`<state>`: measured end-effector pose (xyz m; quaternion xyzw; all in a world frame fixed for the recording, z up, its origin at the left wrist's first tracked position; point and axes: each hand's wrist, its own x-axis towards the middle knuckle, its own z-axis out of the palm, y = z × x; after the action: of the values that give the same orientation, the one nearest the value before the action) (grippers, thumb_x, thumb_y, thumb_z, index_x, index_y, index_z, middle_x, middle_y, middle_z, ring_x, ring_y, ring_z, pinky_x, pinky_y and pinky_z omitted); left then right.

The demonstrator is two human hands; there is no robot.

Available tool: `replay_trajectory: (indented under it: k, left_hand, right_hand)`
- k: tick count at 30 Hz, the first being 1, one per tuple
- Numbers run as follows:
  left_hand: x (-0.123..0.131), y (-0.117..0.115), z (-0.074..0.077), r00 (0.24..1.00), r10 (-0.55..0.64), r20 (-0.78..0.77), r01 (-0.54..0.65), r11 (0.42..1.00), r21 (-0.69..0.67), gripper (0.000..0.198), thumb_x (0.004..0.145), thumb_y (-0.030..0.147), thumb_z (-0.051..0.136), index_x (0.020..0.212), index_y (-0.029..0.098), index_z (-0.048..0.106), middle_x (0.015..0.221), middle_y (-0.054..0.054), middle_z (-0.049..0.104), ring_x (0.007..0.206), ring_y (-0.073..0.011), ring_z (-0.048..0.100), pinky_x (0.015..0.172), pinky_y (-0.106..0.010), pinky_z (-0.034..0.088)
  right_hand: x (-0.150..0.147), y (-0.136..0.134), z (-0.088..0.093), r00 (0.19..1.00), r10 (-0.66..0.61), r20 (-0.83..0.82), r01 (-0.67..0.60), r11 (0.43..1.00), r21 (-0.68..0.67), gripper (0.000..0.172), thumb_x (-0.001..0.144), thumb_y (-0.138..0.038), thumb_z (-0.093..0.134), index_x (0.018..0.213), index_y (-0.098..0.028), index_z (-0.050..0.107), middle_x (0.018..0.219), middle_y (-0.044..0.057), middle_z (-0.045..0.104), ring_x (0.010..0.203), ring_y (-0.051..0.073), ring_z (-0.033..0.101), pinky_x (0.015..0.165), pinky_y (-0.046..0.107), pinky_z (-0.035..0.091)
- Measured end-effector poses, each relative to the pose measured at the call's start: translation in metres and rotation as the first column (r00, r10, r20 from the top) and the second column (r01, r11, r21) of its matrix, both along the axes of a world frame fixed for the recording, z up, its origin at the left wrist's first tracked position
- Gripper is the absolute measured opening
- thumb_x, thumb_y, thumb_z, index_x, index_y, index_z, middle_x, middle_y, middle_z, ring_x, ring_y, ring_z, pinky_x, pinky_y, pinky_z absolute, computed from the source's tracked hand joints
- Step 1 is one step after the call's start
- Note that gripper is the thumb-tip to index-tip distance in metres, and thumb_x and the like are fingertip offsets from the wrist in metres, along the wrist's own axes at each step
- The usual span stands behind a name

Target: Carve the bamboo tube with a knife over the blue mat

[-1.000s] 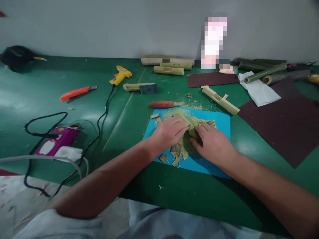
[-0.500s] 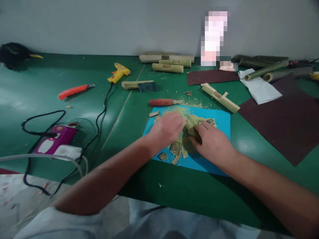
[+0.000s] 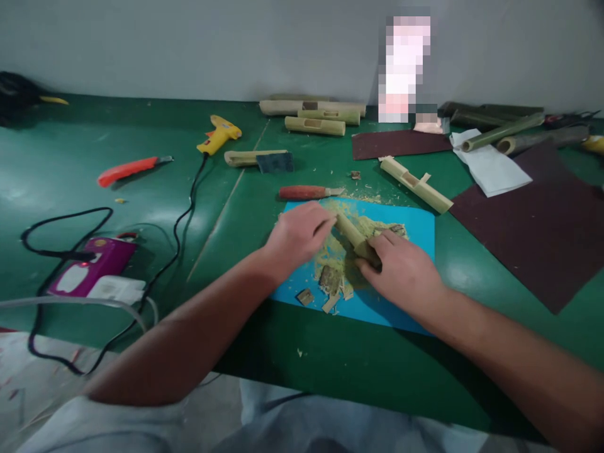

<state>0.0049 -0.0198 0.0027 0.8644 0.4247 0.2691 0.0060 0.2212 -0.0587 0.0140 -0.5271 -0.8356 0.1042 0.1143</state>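
A short bamboo tube (image 3: pixel 352 231) lies at a slant over the blue sheet (image 3: pixel 419 233). My right hand (image 3: pixel 403 264) is closed around its near end, thumb below and fingers on top. At the tube's far end, my left hand (image 3: pixel 302 234) has its fingers pinched together; what they hold, if anything, is hidden. Pale green bamboo dust and shavings (image 3: pixel 330 251) spread beneath the hands, with several brown chips (image 3: pixel 306 296) at the sheet's near side. Just beyond the sheet rests a red-handled knife (image 3: pixel 304 192).
Behind lie carved bamboo tubes (image 3: pixel 315 126), another notched tube (image 3: pixel 418 184) and dark sandpaper (image 3: pixel 276 163). To the left are a yellow glue gun (image 3: pixel 218 136), a red cutter (image 3: pixel 129 170) and a purple power strip (image 3: pixel 113 257) with cords. Brown sheets (image 3: pixel 542 233) and white paper (image 3: pixel 493 167) occupy the right.
My left hand has drawn back left and slightly toward me from the tube's upper side, and is less blurred. My right hand keeps its hold on the bamboo tube.
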Motion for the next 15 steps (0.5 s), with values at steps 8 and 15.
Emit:
replay_trajectory:
  k: [8,15]
  left_hand:
    - [0.0019,-0.0015,-0.0014,0.997,-0.063,-0.042,0.064,0.998,0.027,0.028,0.103,0.023,0.047,0.08,0.019,0.063,0.077,-0.005,0.063,0.075,-0.0196,0.061,0.07,-0.034,0.05]
    - [0.0066,-0.0078,-0.0012,0.985,-0.145,-0.097,0.142,0.989,-0.038,0.028,0.101,0.02,0.045,0.08,0.019,0.064,0.075,-0.005,0.062,0.075,-0.0195,0.06,0.072,-0.034,0.05]
  right_hand:
    - [0.0003,-0.0005,-0.0007,1.0,-0.017,0.013,0.017,1.0,0.008,0.016,0.092,-0.034,0.062,0.089,-0.018,0.065,0.094,0.011,0.069,0.088,0.024,0.063,0.065,0.033,0.039]
    - [0.0,-0.0005,-0.0007,0.999,-0.005,0.045,0.006,1.0,-0.017,0.017,0.092,-0.034,0.063,0.09,-0.017,0.065,0.093,0.011,0.068,0.085,0.024,0.063,0.064,0.033,0.038]
